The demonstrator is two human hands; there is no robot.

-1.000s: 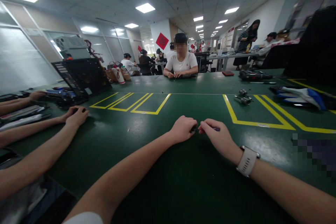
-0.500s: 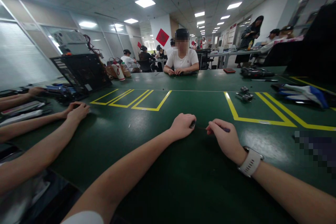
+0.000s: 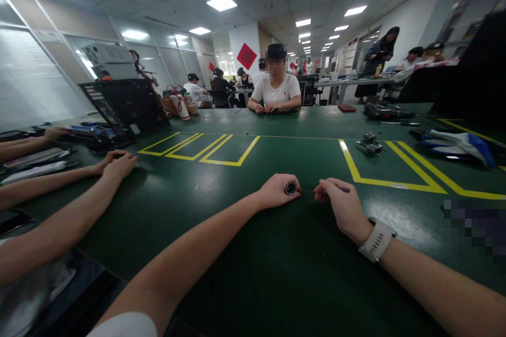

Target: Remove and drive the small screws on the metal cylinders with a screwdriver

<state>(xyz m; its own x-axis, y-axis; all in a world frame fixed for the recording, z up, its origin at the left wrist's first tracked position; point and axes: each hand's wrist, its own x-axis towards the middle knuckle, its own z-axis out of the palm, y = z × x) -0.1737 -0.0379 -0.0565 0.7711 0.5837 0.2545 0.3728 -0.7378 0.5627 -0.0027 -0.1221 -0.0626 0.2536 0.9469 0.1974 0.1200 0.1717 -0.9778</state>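
Near the middle of the green table (image 3: 253,253), my left hand (image 3: 273,191) is closed around a small round metal part (image 3: 290,188), its ring-shaped open end facing me. My right hand (image 3: 343,209), with a pale watch on the wrist, grips a thin screwdriver (image 3: 307,191) by its dark handle. The narrow shaft points left and its tip reaches the fingers of my left hand. Whether the tip touches the metal part I cannot tell. Similar small metal parts (image 3: 370,147) lie farther off to the right.
Yellow tape (image 3: 221,161) marks boxes on the table. A co-worker's hands (image 3: 118,162) rest at the left, near a black frame (image 3: 126,108). Another person (image 3: 275,89) sits opposite. A blue-and-white bundle (image 3: 460,142) and a black tool-like object (image 3: 389,110) lie right.
The metal part has turned in my left hand, so its open ring now faces me. The screwdriver has stayed level between my hands, with only a slight shift.
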